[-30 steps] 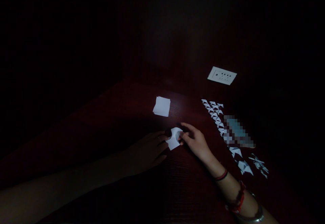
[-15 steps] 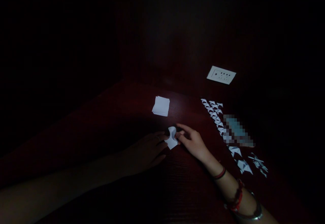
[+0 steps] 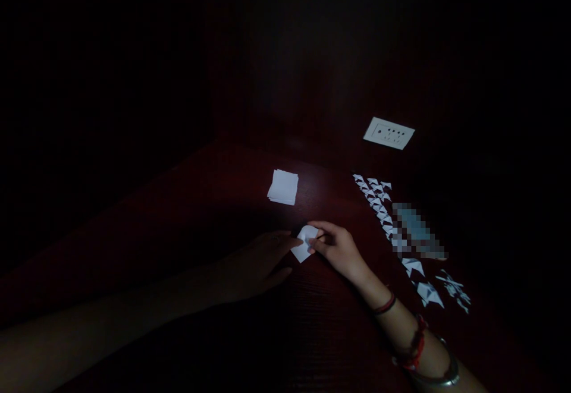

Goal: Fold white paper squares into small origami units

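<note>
- Your work piece is the small white sheet of thin paper (image 3: pixel 302 253), just below the centre of the frame, between your hands on the dark red wood-grained tabletop (image 3: pixel 325 316).
- Your right hand (image 3: pixel 341 249) pinches the sheet's right side, thumb on top, the other fingers curled around and partly hidden behind it.
- Your left hand (image 3: pixel 263 256), in shadow, has its fingers stretched out and clasps nothing; a fingertip meets the sheet's left part. How hard it presses, you cannot tell.
- Expect the sheet to be nearly weightless and limp: its upper part bows, so it likely bends under slight pressure and may skid on the smooth-looking tabletop.
- It should crease and tear easily; take it by edges or corners with flat fingertips, and steady the opposite side lightly.
- A stack of white square papers (image 3: pixel 284 187) lies above it; folded white paper pieces (image 3: pixel 379 207) line the right of the frame.
</note>
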A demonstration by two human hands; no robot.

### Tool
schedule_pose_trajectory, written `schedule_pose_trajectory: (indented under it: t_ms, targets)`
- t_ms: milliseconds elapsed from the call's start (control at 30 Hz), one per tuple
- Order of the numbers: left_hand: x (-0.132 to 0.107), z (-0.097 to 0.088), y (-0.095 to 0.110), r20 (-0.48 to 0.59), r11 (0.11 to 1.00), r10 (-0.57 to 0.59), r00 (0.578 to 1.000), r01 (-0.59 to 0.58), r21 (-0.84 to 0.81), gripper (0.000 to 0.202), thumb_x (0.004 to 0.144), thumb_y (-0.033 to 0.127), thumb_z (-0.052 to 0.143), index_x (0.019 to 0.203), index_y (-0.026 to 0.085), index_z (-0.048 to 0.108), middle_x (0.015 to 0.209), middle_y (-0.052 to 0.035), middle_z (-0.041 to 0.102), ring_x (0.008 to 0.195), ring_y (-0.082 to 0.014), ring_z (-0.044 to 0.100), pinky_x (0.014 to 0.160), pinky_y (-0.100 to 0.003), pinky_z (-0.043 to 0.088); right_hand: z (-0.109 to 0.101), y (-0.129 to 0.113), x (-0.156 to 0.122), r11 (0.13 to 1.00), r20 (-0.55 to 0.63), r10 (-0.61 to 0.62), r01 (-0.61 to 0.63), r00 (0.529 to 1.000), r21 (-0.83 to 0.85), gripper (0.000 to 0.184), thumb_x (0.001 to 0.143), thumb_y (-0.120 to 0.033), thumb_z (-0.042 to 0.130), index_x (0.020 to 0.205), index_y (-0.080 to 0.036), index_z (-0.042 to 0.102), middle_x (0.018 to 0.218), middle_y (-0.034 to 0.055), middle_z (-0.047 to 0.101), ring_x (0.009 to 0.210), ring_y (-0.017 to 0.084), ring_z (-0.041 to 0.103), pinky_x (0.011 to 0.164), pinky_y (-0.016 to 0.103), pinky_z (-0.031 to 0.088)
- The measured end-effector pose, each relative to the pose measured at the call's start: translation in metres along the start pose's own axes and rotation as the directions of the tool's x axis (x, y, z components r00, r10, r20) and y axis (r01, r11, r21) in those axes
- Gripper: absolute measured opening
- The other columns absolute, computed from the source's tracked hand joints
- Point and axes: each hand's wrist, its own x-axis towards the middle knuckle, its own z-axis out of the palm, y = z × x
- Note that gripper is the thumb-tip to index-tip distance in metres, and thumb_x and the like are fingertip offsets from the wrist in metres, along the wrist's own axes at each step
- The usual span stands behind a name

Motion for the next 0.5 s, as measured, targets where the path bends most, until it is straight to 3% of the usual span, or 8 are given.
schedule_pose_trajectory:
  t_ms: [167, 333, 500]
  targets:
    - [0.005, -0.004, 0.0, -0.029, 0.969, -0.178, 0.984, 0.17, -0.178, 0.042, 0.086, 0.028, 0.039, 0.126, 0.02, 0.027, 0.116, -0.0057, 0.05, 0.103, -0.0159, 0.05, 0.087, -0.03, 0.041, 0.002, -0.005, -0.003, 1.0, 0.055, 0.011, -0.011, 0.998, 0.011, 0.023, 0.068, -0.015, 0.055, 0.09, -0.016, 0.062, 0.072, 0.0013, 0.064, 0.063, 0.013, 0.06, 0.06, 0.023, 0.047]
    - [0.007, -0.006, -0.003, -0.035, 0.982, -0.129, 0.991, 0.123, -0.145, 0.028, 0.089, 0.029, 0.034, 0.111, 0.022, 0.05, 0.112, -0.0019, 0.054, 0.104, -0.015, 0.049, 0.089, -0.03, 0.039, -0.001, -0.011, -0.006, 0.999, 0.12, 0.038, -0.036, 0.992, -0.02, 0.017, 0.069, -0.019, 0.055, 0.081, -0.016, 0.067, 0.076, 0.0024, 0.067, 0.07, 0.014, 0.061, 0.067, 0.026, 0.047]
    - [0.007, -0.005, -0.003, -0.032, 0.978, -0.148, 0.988, 0.141, -0.154, 0.026, 0.088, 0.03, 0.037, 0.101, 0.022, 0.057, 0.104, 0.0001, 0.058, 0.096, -0.0142, 0.054, 0.084, -0.027, 0.042, 0.002, -0.008, -0.006, 0.999, 0.127, 0.037, -0.033, 0.991, -0.039, 0.013, 0.07, -0.018, 0.053, 0.073, -0.016, 0.066, 0.07, 0.0016, 0.066, 0.066, 0.013, 0.06, 0.065, 0.026, 0.047]
